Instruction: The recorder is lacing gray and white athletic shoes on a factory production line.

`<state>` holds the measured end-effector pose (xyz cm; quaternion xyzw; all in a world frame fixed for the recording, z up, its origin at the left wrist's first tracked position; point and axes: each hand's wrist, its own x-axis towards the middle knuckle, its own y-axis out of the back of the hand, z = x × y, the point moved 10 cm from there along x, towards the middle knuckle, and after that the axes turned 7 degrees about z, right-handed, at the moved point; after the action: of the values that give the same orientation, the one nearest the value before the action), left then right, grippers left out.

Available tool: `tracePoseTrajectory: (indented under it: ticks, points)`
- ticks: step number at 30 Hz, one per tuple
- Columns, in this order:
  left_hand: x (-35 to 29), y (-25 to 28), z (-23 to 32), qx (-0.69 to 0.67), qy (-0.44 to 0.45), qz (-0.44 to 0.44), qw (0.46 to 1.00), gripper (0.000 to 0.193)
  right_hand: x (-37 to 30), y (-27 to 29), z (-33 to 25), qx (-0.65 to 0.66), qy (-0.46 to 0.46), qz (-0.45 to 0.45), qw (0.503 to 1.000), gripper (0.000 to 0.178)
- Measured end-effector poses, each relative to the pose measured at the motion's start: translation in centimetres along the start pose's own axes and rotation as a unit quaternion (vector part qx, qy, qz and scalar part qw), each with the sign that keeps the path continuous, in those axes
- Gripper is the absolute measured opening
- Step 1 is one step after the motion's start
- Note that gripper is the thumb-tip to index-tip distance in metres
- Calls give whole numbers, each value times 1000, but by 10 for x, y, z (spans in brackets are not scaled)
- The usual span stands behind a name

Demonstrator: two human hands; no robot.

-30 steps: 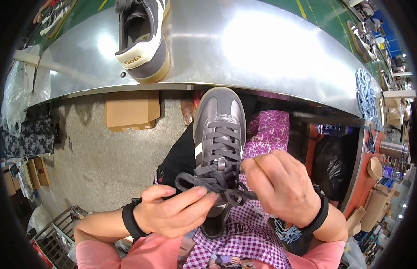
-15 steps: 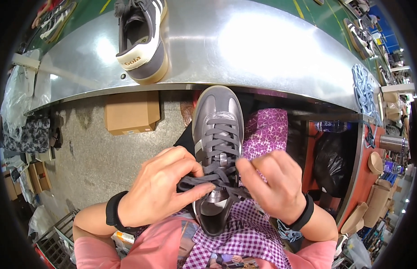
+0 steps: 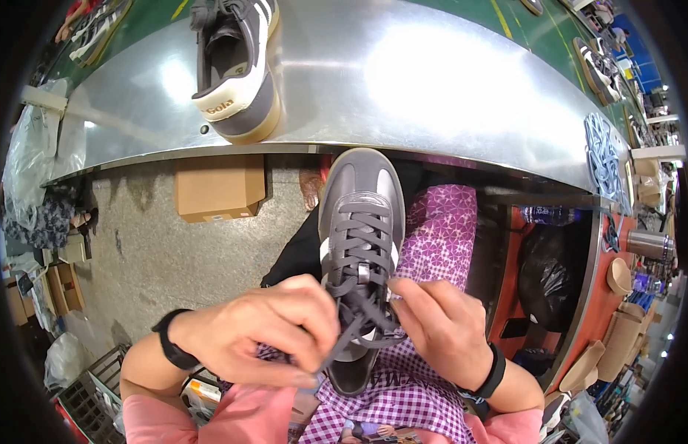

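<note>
A grey sneaker (image 3: 347, 179) with white side stripes rests on my lap, toe pointing away from me. Its grey shoelace (image 3: 363, 235) crosses up the tongue and lies in loose loops near the ankle opening. Left of the opening, my left hand (image 3: 266, 329) is closed, pinching a lace strand that runs from the loops toward its fingertips. My right hand (image 3: 444, 325) is closed at the sneaker's right side, with thumb and fingers together at the lace; its exact grip is partly hidden. Dark bands circle both wrists.
Ahead, a metal bench (image 3: 322, 81) carries another grey-and-white sneaker (image 3: 244, 96). Blue laces (image 3: 603, 155) hang over its right end. Under it sits a cardboard box (image 3: 218, 185). At right, a red shelf (image 3: 618, 311) holds a black bag (image 3: 549, 274); a wire basket (image 3: 92, 392) stands lower left.
My left hand has moved down toward the heel, drawing a lace strand with it. My right hand has dropped slightly. The bunched loops have spread apart over the tongue.
</note>
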<state>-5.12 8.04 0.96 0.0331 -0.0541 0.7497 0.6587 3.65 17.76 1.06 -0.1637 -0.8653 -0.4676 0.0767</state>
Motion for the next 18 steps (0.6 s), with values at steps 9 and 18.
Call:
tracePoseTrajectory:
  ticks: [9, 18]
  points:
    - [6, 12, -22, 158, 195, 121, 960, 25, 17, 0, 7, 120, -85, -26, 989, 19]
    - [-18, 27, -63, 37, 331, 221, 917, 11, 1, -20, 17, 310, -175, -65, 932, 10]
